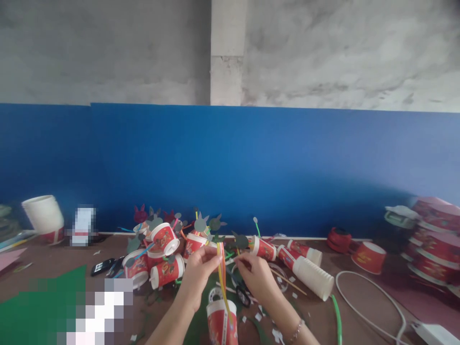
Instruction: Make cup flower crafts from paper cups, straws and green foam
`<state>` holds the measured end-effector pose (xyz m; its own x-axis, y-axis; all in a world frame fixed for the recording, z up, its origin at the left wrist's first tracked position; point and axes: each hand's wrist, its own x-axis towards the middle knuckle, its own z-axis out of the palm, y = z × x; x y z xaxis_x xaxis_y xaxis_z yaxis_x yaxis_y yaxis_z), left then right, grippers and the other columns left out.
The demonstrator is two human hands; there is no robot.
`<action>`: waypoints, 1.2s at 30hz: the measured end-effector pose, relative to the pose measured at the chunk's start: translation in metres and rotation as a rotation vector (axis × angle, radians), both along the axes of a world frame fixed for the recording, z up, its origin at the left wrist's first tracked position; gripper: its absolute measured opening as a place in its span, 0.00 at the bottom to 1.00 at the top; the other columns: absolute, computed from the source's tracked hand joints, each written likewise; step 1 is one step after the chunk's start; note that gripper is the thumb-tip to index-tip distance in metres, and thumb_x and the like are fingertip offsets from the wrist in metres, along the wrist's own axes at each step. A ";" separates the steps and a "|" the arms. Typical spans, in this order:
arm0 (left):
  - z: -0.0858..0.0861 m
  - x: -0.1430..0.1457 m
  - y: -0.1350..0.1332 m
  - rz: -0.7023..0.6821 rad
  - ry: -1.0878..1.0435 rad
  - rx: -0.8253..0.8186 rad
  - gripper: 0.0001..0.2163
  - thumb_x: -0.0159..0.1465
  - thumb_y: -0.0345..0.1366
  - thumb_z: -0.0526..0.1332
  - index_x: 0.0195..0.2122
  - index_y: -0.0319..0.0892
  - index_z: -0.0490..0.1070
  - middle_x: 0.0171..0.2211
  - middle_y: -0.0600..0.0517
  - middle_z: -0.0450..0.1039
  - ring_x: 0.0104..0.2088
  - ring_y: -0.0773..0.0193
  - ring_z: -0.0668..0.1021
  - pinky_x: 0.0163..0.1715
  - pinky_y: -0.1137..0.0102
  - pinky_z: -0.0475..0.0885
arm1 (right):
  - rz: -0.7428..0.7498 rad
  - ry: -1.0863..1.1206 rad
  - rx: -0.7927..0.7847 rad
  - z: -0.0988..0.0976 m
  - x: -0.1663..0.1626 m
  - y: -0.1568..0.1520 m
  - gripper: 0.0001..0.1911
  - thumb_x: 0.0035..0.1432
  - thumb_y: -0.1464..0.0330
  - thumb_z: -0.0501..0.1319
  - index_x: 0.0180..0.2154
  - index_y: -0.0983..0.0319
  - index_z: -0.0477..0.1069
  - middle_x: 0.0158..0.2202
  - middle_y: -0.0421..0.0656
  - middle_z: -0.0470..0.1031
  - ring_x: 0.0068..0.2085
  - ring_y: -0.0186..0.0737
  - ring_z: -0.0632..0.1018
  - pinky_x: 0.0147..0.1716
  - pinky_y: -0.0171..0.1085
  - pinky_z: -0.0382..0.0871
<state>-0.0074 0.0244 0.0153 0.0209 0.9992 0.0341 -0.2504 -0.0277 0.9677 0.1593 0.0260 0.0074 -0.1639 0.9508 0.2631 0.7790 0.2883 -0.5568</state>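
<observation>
My left hand (198, 272) is closed in a pinch on a bundle of thin coloured straws (223, 278), yellow and red, that run down into a red paper cup (222, 322) standing at the bottom centre. My right hand (256, 277) is just right of the straws with its fingers curled toward them; what it holds I cannot make out. Black scissors (241, 293) lie under the right hand.
A heap of red paper cups (163, 258) with straws and grey paper shapes lies behind the hands. A stack of white cups (313, 277) lies to the right, plus a white cable (373, 297), a red bowl (369, 258) and stacked bowls (434, 254). Green paper (46, 302) covers the left foreground. A blue wall (230, 167) backs the table.
</observation>
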 end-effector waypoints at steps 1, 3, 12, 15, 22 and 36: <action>0.001 0.001 0.000 0.026 0.025 0.008 0.15 0.46 0.42 0.69 0.31 0.38 0.74 0.27 0.50 0.76 0.30 0.60 0.77 0.32 0.69 0.70 | -0.011 0.144 0.105 0.008 -0.006 -0.004 0.14 0.60 0.68 0.50 0.36 0.62 0.74 0.34 0.46 0.77 0.36 0.41 0.76 0.34 0.34 0.67; 0.002 0.002 -0.002 0.092 0.076 0.034 0.15 0.47 0.43 0.68 0.31 0.39 0.73 0.27 0.50 0.76 0.30 0.60 0.77 0.30 0.70 0.70 | -0.010 0.258 0.238 0.021 -0.017 -0.013 0.15 0.61 0.66 0.50 0.36 0.61 0.75 0.32 0.46 0.76 0.33 0.40 0.76 0.33 0.34 0.67; 0.003 0.004 -0.008 0.131 0.215 0.189 0.14 0.53 0.45 0.64 0.33 0.39 0.72 0.29 0.49 0.76 0.32 0.59 0.77 0.33 0.69 0.70 | 0.018 0.252 0.290 0.021 -0.034 -0.025 0.16 0.61 0.66 0.49 0.35 0.62 0.76 0.29 0.45 0.74 0.31 0.39 0.74 0.33 0.34 0.66; 0.005 0.005 -0.010 0.056 0.162 0.176 0.13 0.53 0.44 0.65 0.32 0.40 0.72 0.29 0.50 0.76 0.32 0.59 0.77 0.34 0.69 0.70 | 0.016 0.332 0.251 0.021 -0.033 -0.020 0.14 0.60 0.65 0.52 0.33 0.62 0.75 0.28 0.44 0.74 0.30 0.38 0.74 0.31 0.34 0.66; 0.014 0.004 -0.014 -0.152 0.000 0.097 0.15 0.48 0.40 0.69 0.35 0.41 0.72 0.30 0.51 0.74 0.34 0.61 0.75 0.36 0.69 0.69 | 0.031 0.489 0.018 0.032 -0.025 -0.017 0.11 0.54 0.64 0.58 0.26 0.64 0.74 0.23 0.40 0.73 0.26 0.36 0.72 0.25 0.31 0.63; 0.018 0.002 -0.017 -0.104 0.050 0.062 0.12 0.51 0.42 0.66 0.21 0.38 0.71 0.20 0.56 0.67 0.25 0.69 0.69 0.27 0.75 0.63 | 0.190 0.510 -0.118 0.030 -0.023 -0.016 0.08 0.50 0.67 0.60 0.25 0.65 0.73 0.21 0.38 0.71 0.25 0.33 0.68 0.24 0.31 0.59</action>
<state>-0.0056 0.0078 0.0336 0.1277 0.9875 0.0920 -0.2063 -0.0642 0.9764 0.1367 0.0102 0.0374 -0.2151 0.9448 0.2473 0.3429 0.3101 -0.8867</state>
